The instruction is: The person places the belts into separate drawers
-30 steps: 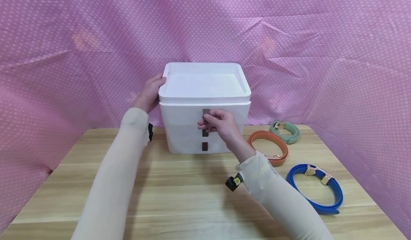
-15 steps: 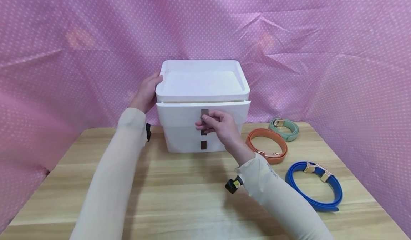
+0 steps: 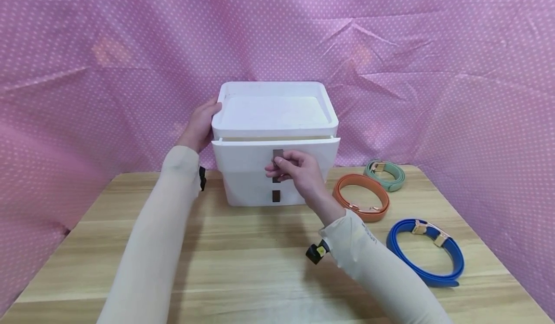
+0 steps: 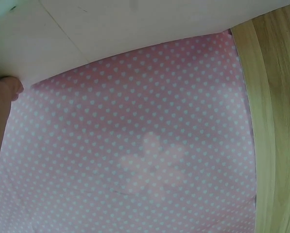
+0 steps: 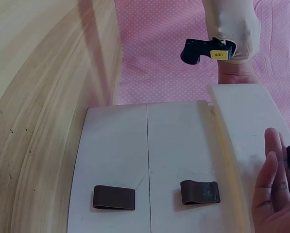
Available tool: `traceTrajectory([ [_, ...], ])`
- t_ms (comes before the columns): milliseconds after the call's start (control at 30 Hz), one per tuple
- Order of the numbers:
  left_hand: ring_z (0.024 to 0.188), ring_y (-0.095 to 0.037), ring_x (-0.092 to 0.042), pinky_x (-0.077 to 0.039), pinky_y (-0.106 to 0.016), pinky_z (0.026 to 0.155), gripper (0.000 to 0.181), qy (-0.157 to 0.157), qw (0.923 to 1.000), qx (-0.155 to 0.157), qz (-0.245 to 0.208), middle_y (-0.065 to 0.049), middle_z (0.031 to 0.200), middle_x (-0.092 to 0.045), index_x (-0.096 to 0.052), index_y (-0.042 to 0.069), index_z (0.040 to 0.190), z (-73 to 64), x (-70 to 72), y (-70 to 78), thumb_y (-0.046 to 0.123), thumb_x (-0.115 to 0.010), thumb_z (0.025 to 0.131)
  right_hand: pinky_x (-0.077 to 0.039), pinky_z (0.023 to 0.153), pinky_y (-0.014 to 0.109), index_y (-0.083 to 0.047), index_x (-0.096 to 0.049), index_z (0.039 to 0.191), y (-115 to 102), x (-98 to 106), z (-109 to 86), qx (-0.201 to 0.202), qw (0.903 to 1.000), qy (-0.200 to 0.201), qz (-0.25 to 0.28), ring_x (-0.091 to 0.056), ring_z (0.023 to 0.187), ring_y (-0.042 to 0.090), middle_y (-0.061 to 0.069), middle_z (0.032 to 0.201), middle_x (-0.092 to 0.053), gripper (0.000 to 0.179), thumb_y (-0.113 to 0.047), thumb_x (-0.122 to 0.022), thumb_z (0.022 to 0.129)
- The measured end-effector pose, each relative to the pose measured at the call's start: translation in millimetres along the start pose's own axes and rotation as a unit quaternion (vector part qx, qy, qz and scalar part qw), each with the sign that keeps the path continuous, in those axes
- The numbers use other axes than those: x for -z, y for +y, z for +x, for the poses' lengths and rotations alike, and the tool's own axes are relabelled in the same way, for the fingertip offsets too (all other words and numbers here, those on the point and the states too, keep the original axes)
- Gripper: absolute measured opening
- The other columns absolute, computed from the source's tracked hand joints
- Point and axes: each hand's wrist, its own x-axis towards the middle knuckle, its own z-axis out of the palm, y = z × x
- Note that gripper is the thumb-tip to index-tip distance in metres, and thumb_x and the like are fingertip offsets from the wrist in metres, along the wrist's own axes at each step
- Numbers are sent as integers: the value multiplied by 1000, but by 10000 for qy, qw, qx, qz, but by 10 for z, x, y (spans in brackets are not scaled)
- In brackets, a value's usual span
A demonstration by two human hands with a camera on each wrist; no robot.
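A small white drawer unit [image 3: 244, 189] with a shallow tray-like top stands on the table against the cloth. Its top drawer [image 3: 243, 153] is pulled slightly out, leaving a narrow gap under the top. My right hand [image 3: 301, 170] pinches the brown pull tab [image 3: 278, 154] of that drawer between thumb and fingers. My left hand [image 3: 201, 125] holds the unit's left side, thumb at the top rim and fingers toward the back. In the right wrist view, the two lower drawers with their brown tabs [image 5: 200, 192] are flush, and the top drawer [image 5: 254, 126] juts forward.
To the right on the wooden table [image 3: 243, 276] lie three coiled belts with gold-coloured buckles: an orange belt [image 3: 342, 200], a green belt [image 3: 398, 185] and a blue belt [image 3: 455, 256]. Pink dotted cloth [image 3: 277, 30] hangs behind and at both sides.
The top drawer has come out toward me, and the gap above it has widened. My right hand keeps its pinch on the tab; my left hand stays at the unit's side.
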Motion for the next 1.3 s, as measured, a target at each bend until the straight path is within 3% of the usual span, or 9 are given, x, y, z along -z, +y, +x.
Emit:
traceTrajectory([
  [167, 145, -20, -24, -26, -39, 116, 55, -7, 10000, 22, 34, 3, 162, -19, -18, 23, 158, -1, -6, 0, 32, -35, 106, -53, 83, 56, 8, -64, 105, -9, -4, -22, 31, 10000, -34, -4, -72, 85, 27, 17, 94, -73, 18, -8, -58, 99],
  [367, 146, -19, -21, -23, -38, 117, 55, -1, 9999, -39, 103, 4, 162, -18, -17, 23, 158, 23, -4, -8, 31, -34, 106, -52, 83, 59, 8, -63, 105, -11, -6, -32, 170, 9998, -111, -38, -72, 85, 28, 18, 95, -72, 18, -8, -58, 99],
  [600, 146, -19, -19, -22, -40, 117, 56, 9, 9999, 49, 150, 4, 162, -18, -15, 25, 159, 36, -3, -21, 33, -33, 107, -56, 79, 49, 7, -64, 106, -12, 9, -31, 164, 9996, -158, -161, -71, 87, 29, 17, 96, -73, 19, -10, -59, 99],
  [767, 143, -23, -29, -29, -40, 114, 56, 21, 10000, 58, 4, 0, 161, -22, -16, 24, 158, 37, 2, -14, 32, -34, 107, -56, 74, 35, 5, -65, 105, -28, 18, -38, 138, 9992, -189, -315, -71, 87, 28, 15, 95, -73, 18, -11, -60, 99],
  [933, 137, -25, -39, -36, -40, 110, 55, -2, 10000, -13, -90, -4, 158, -29, -19, 25, 158, 37, 10, -12, 32, -36, 107, -56, 72, 33, 6, -65, 104, -42, 20, -45, 186, 9991, -174, -324, -71, 87, 28, 15, 95, -73, 19, -12, -60, 99],
  [1167, 145, -22, -24, -23, -42, 116, 53, 32, 10000, 10, 39, 3, 161, -21, -21, 28, 157, 18, 18, -12, 33, -35, 106, -57, 72, 34, 8, -64, 105, -48, -13, -50, 131, 9996, -199, -174, -71, 87, 28, 17, 95, -73, 21, -12, -59, 99],
  [1300, 144, -22, -26, -25, -41, 116, 53, 35, 10000, 57, 40, 3, 161, -21, -21, 28, 157, 15, 1, -18, 33, -35, 106, -57, 71, 34, 9, -64, 106, -31, -15, -57, 125, 9997, -153, -114, -72, 85, 28, 17, 94, -73, 22, -11, -59, 99],
])
